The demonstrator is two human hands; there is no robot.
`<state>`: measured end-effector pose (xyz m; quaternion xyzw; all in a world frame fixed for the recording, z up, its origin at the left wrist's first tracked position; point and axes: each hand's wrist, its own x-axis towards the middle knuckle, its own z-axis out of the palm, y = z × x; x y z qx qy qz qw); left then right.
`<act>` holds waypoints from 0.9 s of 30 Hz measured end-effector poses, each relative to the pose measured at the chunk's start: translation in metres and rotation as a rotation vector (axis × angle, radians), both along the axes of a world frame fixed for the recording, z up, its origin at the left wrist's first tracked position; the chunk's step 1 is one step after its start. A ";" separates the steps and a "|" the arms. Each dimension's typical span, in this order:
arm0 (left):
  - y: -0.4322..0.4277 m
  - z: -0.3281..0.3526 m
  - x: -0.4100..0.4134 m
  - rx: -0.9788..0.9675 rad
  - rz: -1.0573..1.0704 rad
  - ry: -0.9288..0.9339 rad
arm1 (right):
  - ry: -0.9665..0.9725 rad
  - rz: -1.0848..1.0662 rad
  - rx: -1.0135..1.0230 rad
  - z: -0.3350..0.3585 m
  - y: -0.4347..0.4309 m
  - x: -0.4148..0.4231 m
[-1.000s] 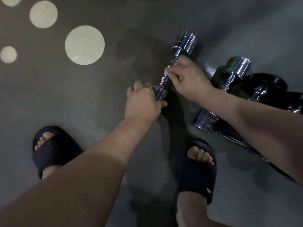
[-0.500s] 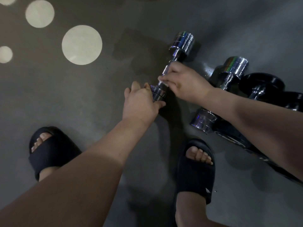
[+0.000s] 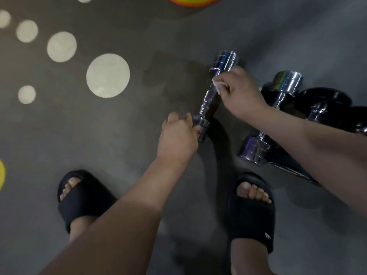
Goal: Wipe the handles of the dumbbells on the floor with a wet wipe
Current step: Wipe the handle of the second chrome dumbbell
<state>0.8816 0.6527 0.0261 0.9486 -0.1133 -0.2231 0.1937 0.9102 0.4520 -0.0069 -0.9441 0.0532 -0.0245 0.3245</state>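
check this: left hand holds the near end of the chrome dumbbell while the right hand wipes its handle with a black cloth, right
Not quite: the head view shows the right hand pinching a white wet wipe, not a black cloth, against the handle. The left hand does hold the near end of the chrome dumbbell.

Bare floor [image 3: 119, 145] lies open left of the chrome dumbbell [image 3: 208, 100] — other dumbbells [image 3: 286, 82] crowd its right.

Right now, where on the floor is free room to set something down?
Bare floor lies left of the held dumbbell, between the big pale circle and the left sandal. Crowded on the right: more dumbbells lie close together near the right sandal.
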 end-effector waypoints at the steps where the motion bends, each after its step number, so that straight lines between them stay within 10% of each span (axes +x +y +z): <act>1: 0.001 0.001 0.005 -0.008 0.010 0.025 | -0.008 -0.024 0.009 0.000 0.003 -0.003; 9: -0.010 0.000 0.021 0.036 0.088 0.232 | -0.100 0.303 -0.049 0.000 0.011 -0.024; 27: -0.028 0.004 0.006 0.019 0.070 0.216 | -0.129 0.123 -0.040 -0.002 0.002 -0.023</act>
